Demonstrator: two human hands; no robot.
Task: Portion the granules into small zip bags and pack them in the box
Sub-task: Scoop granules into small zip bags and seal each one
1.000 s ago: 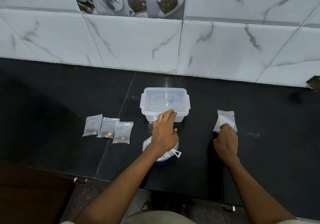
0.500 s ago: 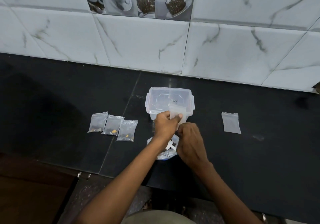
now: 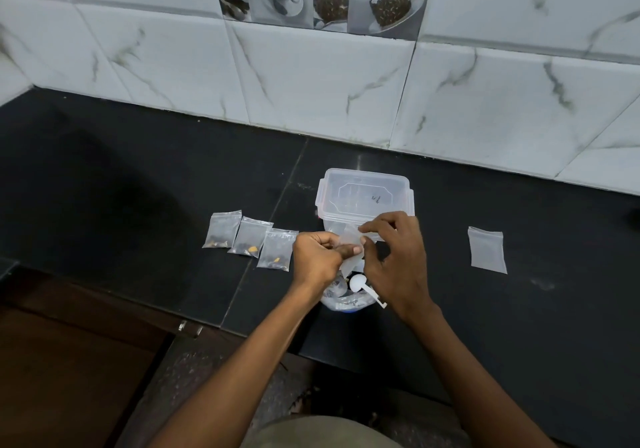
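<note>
My left hand (image 3: 317, 260) and my right hand (image 3: 396, 257) both pinch a small empty zip bag (image 3: 349, 252), held just in front of the clear lidded plastic box (image 3: 365, 195). Below my hands sits a container of granules (image 3: 346, 300), mostly hidden, with a white scoop (image 3: 363, 286) resting on it. Three filled zip bags (image 3: 249, 240) lie in a row to the left of my hands. One more empty zip bag (image 3: 486, 250) lies flat on the right.
Everything rests on a black stone counter (image 3: 138, 205) backed by a white marble-tiled wall (image 3: 311, 84). The counter's front edge runs just below the granule container, with a brown cabinet (image 3: 69, 378) beneath at the left.
My right hand took an empty bag from the pile on the right and brought it to the middle. Both hands now hold it; the left hand came off the box.
</note>
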